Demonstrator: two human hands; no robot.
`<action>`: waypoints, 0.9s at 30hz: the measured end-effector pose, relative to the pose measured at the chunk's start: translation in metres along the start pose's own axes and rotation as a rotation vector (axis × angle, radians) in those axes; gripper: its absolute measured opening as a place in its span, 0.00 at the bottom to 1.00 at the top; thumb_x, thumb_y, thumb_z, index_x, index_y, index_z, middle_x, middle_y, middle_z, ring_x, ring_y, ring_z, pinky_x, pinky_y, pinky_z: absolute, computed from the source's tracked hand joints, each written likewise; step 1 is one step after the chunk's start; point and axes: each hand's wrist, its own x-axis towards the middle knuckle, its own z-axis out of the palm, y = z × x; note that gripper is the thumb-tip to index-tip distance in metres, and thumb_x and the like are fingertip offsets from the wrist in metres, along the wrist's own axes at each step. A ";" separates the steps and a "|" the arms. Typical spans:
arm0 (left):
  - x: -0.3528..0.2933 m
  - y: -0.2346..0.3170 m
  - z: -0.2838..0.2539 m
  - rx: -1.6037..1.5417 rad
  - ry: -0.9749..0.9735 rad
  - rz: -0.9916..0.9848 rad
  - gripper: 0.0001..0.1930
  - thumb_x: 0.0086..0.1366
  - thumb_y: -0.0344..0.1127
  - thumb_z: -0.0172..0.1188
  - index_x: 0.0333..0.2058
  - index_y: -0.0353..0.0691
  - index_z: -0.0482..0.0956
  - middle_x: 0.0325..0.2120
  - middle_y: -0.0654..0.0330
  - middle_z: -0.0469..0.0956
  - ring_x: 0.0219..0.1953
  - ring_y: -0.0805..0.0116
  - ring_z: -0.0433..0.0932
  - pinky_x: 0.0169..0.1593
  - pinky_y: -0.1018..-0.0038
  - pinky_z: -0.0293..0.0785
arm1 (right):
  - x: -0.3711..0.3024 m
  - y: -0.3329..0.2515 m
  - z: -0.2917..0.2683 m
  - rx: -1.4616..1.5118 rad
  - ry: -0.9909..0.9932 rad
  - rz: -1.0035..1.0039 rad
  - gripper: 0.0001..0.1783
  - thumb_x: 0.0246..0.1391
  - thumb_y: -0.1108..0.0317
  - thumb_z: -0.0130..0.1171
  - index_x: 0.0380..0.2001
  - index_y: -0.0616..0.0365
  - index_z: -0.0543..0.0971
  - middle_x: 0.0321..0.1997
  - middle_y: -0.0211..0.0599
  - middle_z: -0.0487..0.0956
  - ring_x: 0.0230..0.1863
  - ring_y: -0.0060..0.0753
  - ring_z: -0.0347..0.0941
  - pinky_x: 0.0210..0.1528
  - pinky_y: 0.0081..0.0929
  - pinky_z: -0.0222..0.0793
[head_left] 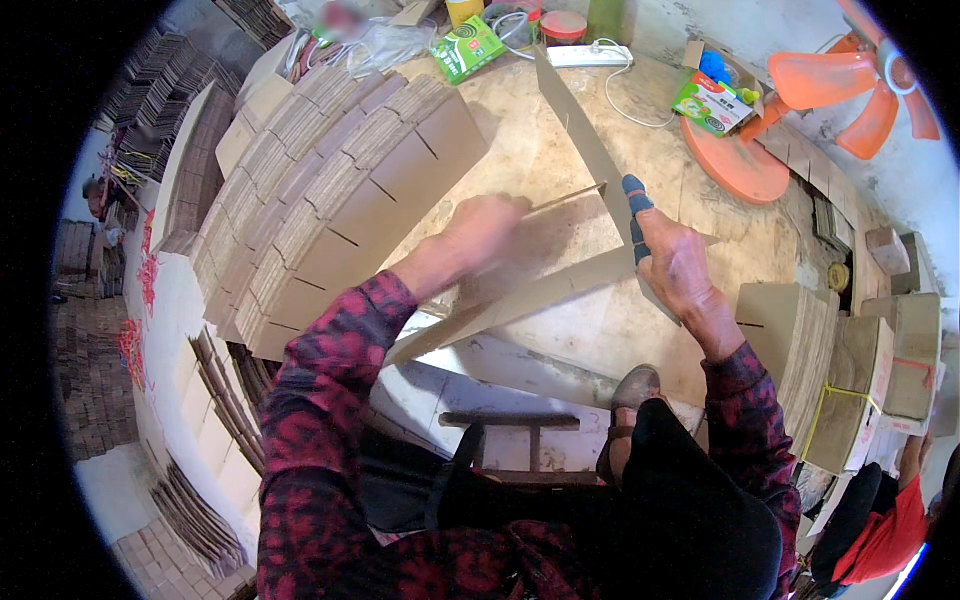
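Note:
My right hand (670, 255), with dark wraps on its fingers, grips a long brown cardboard strip (582, 130) that stands on edge and slants away from me. My left hand (478, 232) is slightly blurred. Its fingers are closed at the end of a second cardboard strip (566, 198), whose other end meets the long one. Nearer to me, a third cardboard strip (520, 298) crosses the long strip below my right hand. Left of my left hand stands a big stack of slotted cardboard strips (400, 185).
Behind lie a green box (468, 50) and a white power strip (590, 56). An orange fan (735, 165) and an open box (715, 100) stand back right. Cardboard stacks (780, 335) flank the wooden table (520, 120). A person in red (885, 535) is at lower right.

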 end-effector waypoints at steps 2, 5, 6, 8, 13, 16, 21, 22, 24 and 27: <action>0.013 0.016 -0.003 -0.088 0.067 -0.024 0.08 0.48 0.27 0.56 0.30 0.37 0.73 0.27 0.48 0.76 0.33 0.46 0.77 0.36 0.56 0.73 | -0.005 0.005 0.001 -0.008 -0.021 0.011 0.42 0.37 0.80 0.53 0.62 0.58 0.60 0.29 0.49 0.75 0.31 0.55 0.74 0.31 0.46 0.69; 0.018 0.014 0.001 -0.142 0.062 -0.054 0.10 0.49 0.29 0.56 0.33 0.38 0.76 0.26 0.48 0.78 0.34 0.47 0.79 0.37 0.57 0.74 | -0.007 -0.018 -0.006 0.036 -0.075 -0.009 0.37 0.37 0.80 0.53 0.57 0.57 0.65 0.29 0.49 0.75 0.32 0.55 0.74 0.32 0.46 0.69; 0.024 0.017 0.002 -0.156 0.048 -0.081 0.10 0.48 0.29 0.57 0.33 0.38 0.76 0.27 0.48 0.78 0.34 0.47 0.79 0.37 0.57 0.74 | -0.008 -0.024 -0.006 0.068 -0.062 -0.013 0.34 0.37 0.80 0.53 0.55 0.58 0.67 0.29 0.49 0.75 0.32 0.55 0.74 0.31 0.46 0.69; 0.038 0.028 0.000 -0.189 0.038 -0.103 0.10 0.48 0.28 0.56 0.32 0.39 0.76 0.27 0.48 0.78 0.33 0.47 0.79 0.37 0.56 0.74 | -0.009 -0.029 -0.011 0.108 -0.038 0.001 0.29 0.37 0.80 0.53 0.50 0.58 0.69 0.28 0.49 0.75 0.32 0.55 0.74 0.31 0.46 0.69; 0.033 0.038 0.013 -0.338 0.071 -0.076 0.06 0.51 0.30 0.56 0.29 0.38 0.73 0.23 0.47 0.76 0.29 0.43 0.76 0.32 0.55 0.70 | -0.006 -0.004 0.020 0.118 -0.169 0.132 0.17 0.39 0.79 0.53 0.37 0.59 0.70 0.28 0.50 0.76 0.32 0.57 0.74 0.31 0.47 0.68; 0.030 0.033 0.010 -0.311 -0.150 -0.053 0.06 0.53 0.32 0.56 0.29 0.37 0.73 0.24 0.45 0.76 0.30 0.42 0.76 0.34 0.56 0.70 | -0.012 0.007 0.041 0.039 -0.230 0.171 0.10 0.42 0.78 0.53 0.32 0.58 0.68 0.26 0.52 0.76 0.31 0.59 0.73 0.31 0.48 0.68; 0.007 -0.069 -0.033 -0.124 0.396 -0.155 0.23 0.52 0.43 0.65 0.42 0.33 0.73 0.42 0.45 0.73 0.45 0.46 0.71 0.50 0.59 0.68 | -0.008 -0.004 0.041 0.147 -0.171 0.262 0.24 0.43 0.79 0.51 0.48 0.59 0.68 0.23 0.53 0.76 0.28 0.60 0.73 0.29 0.48 0.68; -0.002 -0.094 -0.041 0.092 0.435 -0.203 0.26 0.50 0.41 0.66 0.44 0.32 0.71 0.45 0.45 0.71 0.48 0.45 0.69 0.53 0.58 0.66 | -0.003 -0.010 0.042 0.089 -0.159 0.206 0.31 0.41 0.80 0.52 0.54 0.59 0.65 0.24 0.52 0.75 0.28 0.59 0.73 0.29 0.45 0.68; -0.025 -0.144 -0.046 0.515 0.424 -0.240 0.26 0.48 0.40 0.68 0.44 0.33 0.71 0.49 0.45 0.68 0.51 0.44 0.67 0.54 0.57 0.64 | 0.007 -0.012 0.051 0.023 -0.202 0.127 0.42 0.38 0.82 0.52 0.63 0.59 0.58 0.24 0.52 0.75 0.29 0.57 0.73 0.30 0.44 0.69; -0.038 -0.188 -0.069 0.477 0.308 -0.261 0.19 0.48 0.35 0.67 0.36 0.34 0.71 0.47 0.45 0.69 0.50 0.44 0.68 0.50 0.57 0.66 | 0.012 0.000 0.079 -0.065 -0.372 0.075 0.49 0.37 0.83 0.50 0.67 0.57 0.48 0.25 0.54 0.76 0.29 0.59 0.73 0.31 0.46 0.69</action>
